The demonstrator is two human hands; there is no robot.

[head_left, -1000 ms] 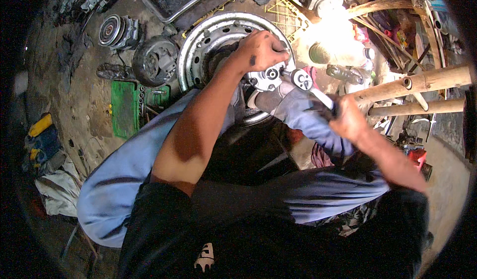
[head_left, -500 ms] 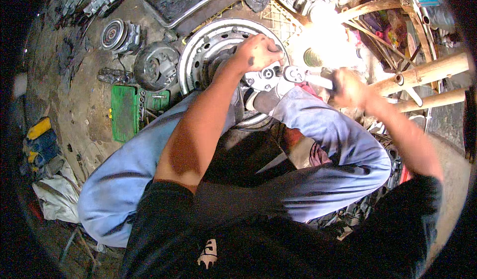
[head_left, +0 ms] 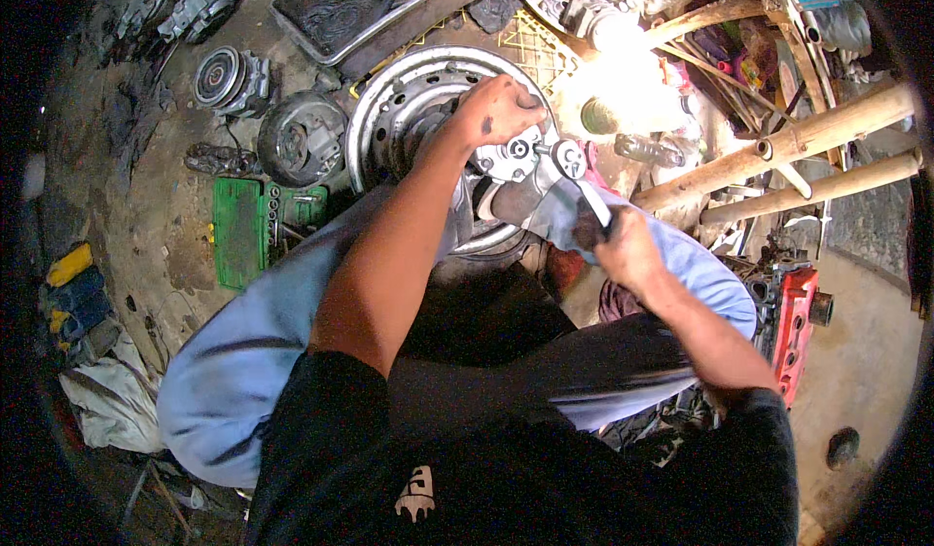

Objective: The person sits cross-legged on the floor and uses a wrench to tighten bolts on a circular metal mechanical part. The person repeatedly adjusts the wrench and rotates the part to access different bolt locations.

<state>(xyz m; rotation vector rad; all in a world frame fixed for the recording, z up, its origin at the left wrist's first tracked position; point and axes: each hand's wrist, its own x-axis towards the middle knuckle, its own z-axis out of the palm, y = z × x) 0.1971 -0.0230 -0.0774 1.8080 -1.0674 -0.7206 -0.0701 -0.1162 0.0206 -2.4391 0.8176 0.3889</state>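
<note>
My left hand [head_left: 496, 110] is closed at the top of a silver metal part [head_left: 511, 157] with bolts on its face, gripping it over a steel wheel rim [head_left: 384, 84]. My right hand [head_left: 623, 249] is wrapped round the handle of a ratchet wrench [head_left: 591, 196], whose head meets the side of that part and whose handle slants down to the right. The part sits between my feet, close to a grey shoe [head_left: 514, 207]. Where my left fingertips end is hard to make out.
Around me lie a green socket case [head_left: 238, 235], a pulley assembly [head_left: 222, 81], a round housing [head_left: 292, 137], a metal tray [head_left: 331, 50] and a red engine piece [head_left: 796, 332]. Bamboo poles [head_left: 817, 147] reach in from the right, beside a glaring light and plastic bottles [head_left: 652, 150].
My right hand swung the wrench handle up about half a second ago; it is now lower and nearer my body. My left hand stays on the part, slightly lower in view.
</note>
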